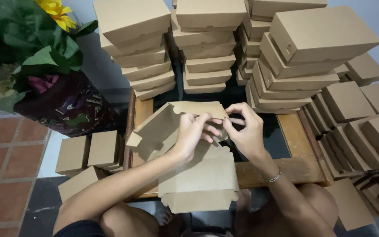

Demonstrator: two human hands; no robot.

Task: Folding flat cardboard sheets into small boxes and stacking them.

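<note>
Since it's thin brown kraft cardboard, the half-folded flat box blank [185,153] is probably handling light and floppy, creasing easily. It's lying on the small wooden table [294,169]. Left hand [192,131] and right hand [244,131] are both pinching its raised flap. Stacks of finished brown boxes [207,48] are crowding behind the table, leaving little room.
</note>
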